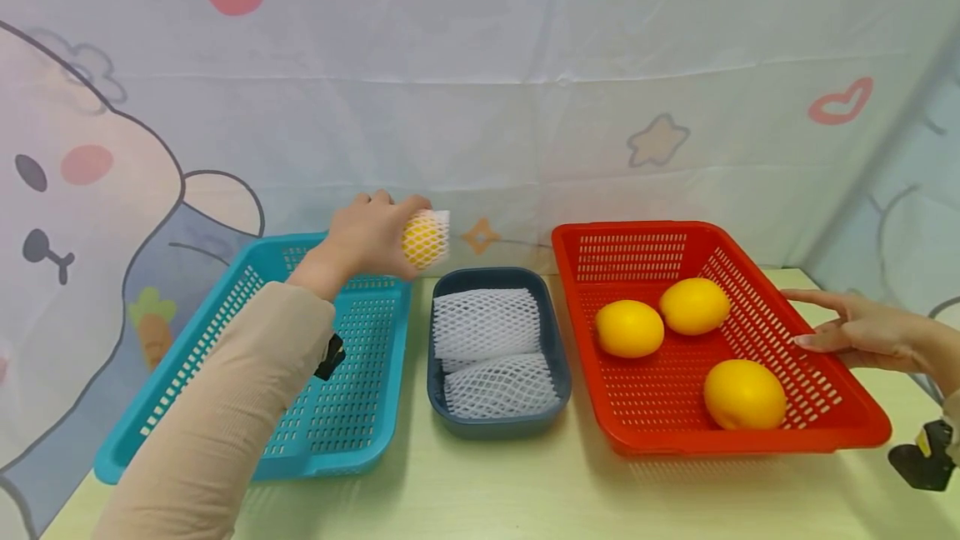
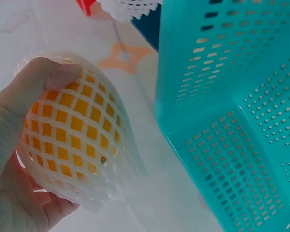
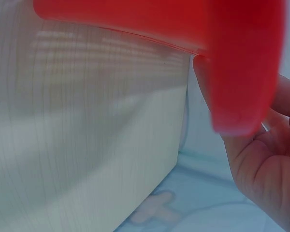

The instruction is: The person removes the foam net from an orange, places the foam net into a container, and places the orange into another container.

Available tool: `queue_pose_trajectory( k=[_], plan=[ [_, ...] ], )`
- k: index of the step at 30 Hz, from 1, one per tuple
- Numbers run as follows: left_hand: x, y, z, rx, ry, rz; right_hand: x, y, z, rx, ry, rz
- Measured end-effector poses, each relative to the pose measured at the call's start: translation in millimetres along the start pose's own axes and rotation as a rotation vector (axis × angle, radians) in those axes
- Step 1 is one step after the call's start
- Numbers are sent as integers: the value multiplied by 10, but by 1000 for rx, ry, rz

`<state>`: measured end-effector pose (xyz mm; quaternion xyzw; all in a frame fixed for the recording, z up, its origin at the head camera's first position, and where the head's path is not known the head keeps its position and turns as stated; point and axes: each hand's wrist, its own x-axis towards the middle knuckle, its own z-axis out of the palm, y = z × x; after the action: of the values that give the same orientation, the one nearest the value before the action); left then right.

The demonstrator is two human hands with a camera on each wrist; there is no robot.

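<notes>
A lemon in a white foam net (image 2: 75, 130) sits in the grasp of my left hand (image 1: 372, 236), raised above the far right corner of the teal basket (image 1: 360, 457). In the left wrist view the thumb lies across the net, the other fingers partly hidden behind the fruit. On the right, my right hand (image 1: 873, 332) holds the right rim of the red basket (image 1: 750, 442), thumb over the rim and fingers outside it. Inside that basket lie three bare lemons: a left one (image 1: 629, 328), a back one (image 1: 694, 307) and a front one (image 1: 744, 394).
Between the two baskets stands a dark blue tray (image 1: 498, 427) holding white foam nets, one behind (image 1: 487, 323) and one in front (image 1: 501, 387). All rest on a pale wooden table (image 1: 495, 490). A printed cloth (image 1: 450, 107) hangs directly behind.
</notes>
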<state>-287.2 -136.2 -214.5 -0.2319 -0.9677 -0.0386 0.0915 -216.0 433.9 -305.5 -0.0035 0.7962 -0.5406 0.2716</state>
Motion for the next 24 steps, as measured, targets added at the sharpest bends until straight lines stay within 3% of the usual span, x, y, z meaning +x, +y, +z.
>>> queue_pose_trajectory(
  k=[7, 16, 24],
  plan=[
    [3, 91, -34, -12, -17, 2, 0, 13, -10, 4, -3, 2],
    [6, 212, -46, 7, 9, 5, 2, 1, -8, 3, -2, 4],
    [-22, 358, -40, 26, 17, 51, 3, -6, 28, -16, 10, -1]
  ],
)
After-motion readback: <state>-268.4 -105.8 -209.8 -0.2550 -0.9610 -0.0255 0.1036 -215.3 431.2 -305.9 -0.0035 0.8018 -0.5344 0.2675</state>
